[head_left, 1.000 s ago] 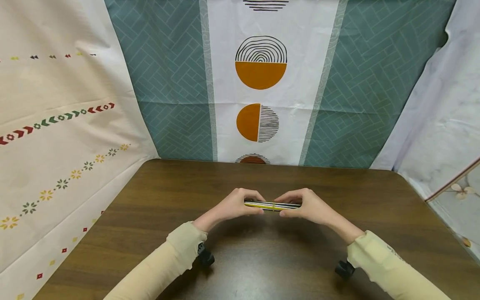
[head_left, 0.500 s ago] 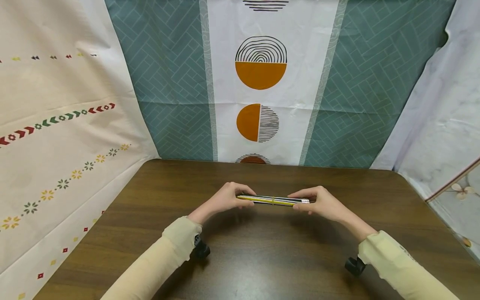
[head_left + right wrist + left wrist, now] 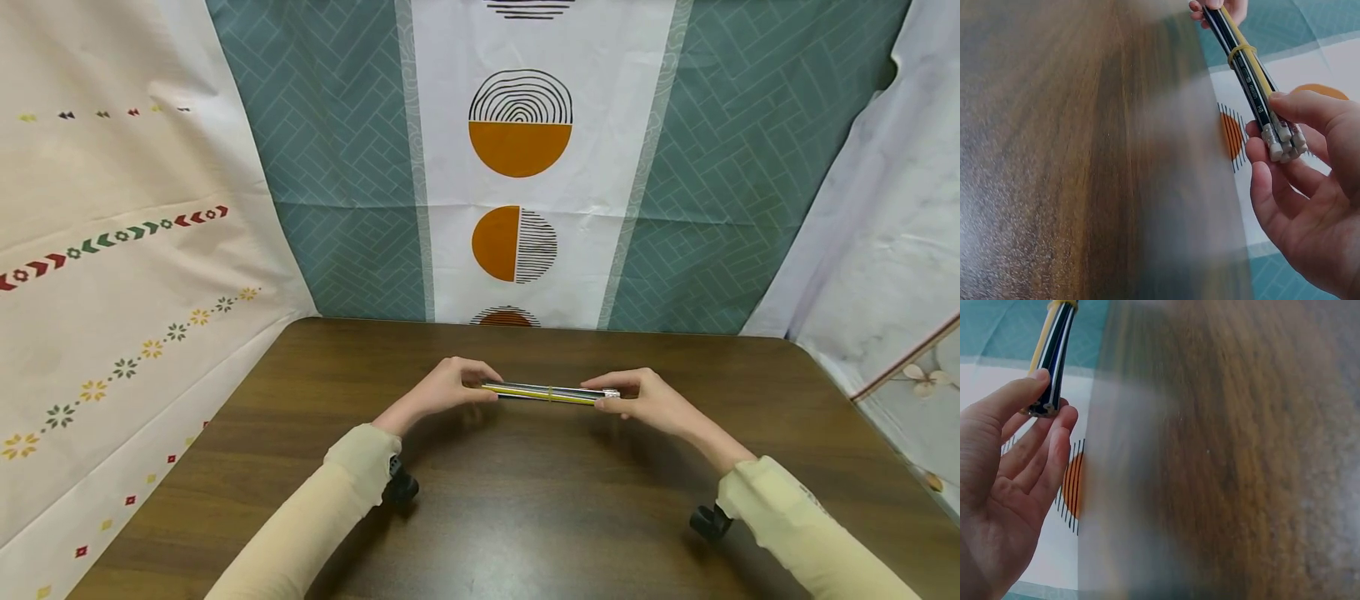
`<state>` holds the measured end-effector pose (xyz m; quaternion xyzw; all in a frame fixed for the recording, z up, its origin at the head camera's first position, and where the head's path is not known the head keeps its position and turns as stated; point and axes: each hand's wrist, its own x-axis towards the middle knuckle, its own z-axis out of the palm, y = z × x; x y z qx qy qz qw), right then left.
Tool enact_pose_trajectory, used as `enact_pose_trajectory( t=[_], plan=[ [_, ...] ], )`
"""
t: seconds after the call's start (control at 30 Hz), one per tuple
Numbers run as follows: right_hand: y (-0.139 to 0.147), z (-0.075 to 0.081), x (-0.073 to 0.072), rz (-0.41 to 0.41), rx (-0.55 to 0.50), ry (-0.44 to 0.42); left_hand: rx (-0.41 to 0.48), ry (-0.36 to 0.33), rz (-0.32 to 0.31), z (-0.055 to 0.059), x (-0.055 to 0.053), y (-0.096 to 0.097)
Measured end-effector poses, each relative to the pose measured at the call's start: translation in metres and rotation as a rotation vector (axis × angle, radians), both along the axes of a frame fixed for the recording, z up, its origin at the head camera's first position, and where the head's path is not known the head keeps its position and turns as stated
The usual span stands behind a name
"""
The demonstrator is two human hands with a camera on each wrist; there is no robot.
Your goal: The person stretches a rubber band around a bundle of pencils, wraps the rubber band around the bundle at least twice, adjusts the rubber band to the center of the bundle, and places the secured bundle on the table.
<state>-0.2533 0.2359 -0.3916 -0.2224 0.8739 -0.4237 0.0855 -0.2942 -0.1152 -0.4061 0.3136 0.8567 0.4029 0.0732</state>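
A bundle of pencils [image 3: 536, 392], dark striped ones with a yellow one along the side, is held level above the table. A yellow rubber band [image 3: 1240, 54] wraps it around the middle. My left hand [image 3: 441, 392] pinches the left end between thumb and fingers; in the left wrist view the pencils' plain ends [image 3: 1043, 410] show by the fingertips. At the other end my right hand [image 3: 643, 402] pinches the bundle near the white erasers [image 3: 1286, 149] in their silver ferrules, thumb on top in the right wrist view.
The brown wooden table [image 3: 525, 517] reaches back to a teal and white patterned cloth [image 3: 345, 167]. Patterned cloth [image 3: 112, 317] hangs at the left, and a pale marbled cloth [image 3: 885, 233] at the right. Black wrist cameras [image 3: 708, 522] hang under both cuffs.
Both hands have moved apart along the bundle toward its ends, baring more of the pencils and the eraser end. The bundle has risen slightly in the head view.
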Motion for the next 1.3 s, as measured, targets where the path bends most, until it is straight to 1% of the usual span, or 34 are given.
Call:
enact_pose_trajectory(
  t=[0.07,0.2,0.37,0.53,0.67,0.83,0.97,1.17,1.3],
  plan=[
    [0.001,-0.001,-0.001,-0.015,-0.006,-0.005,-0.002,0.018,0.006,-0.002,-0.003,0.001],
    [0.003,-0.005,-0.004,-0.04,-0.002,0.002,-0.019,0.029,0.025,-0.007,-0.01,0.005],
    [0.005,-0.011,-0.009,-0.063,0.019,0.019,-0.045,0.025,0.055,-0.012,-0.016,0.011],
    [0.008,-0.018,-0.012,-0.086,0.056,0.021,-0.063,0.015,0.06,-0.017,-0.02,0.018],
    [0.01,-0.024,-0.014,-0.105,0.076,0.026,-0.059,-0.018,0.072,-0.022,-0.022,0.023],
    [0.01,-0.029,-0.014,-0.111,0.068,0.029,-0.058,-0.025,0.082,-0.028,-0.023,0.025],
    [0.01,-0.032,-0.014,-0.117,0.075,0.033,-0.058,-0.025,0.087,-0.029,-0.024,0.025],
    [0.009,-0.035,-0.017,-0.107,0.064,0.009,-0.06,-0.087,0.094,-0.03,-0.024,0.023],
    [0.009,-0.036,-0.019,-0.115,0.07,-0.002,-0.067,-0.105,0.098,-0.029,-0.025,0.021]
  ],
)
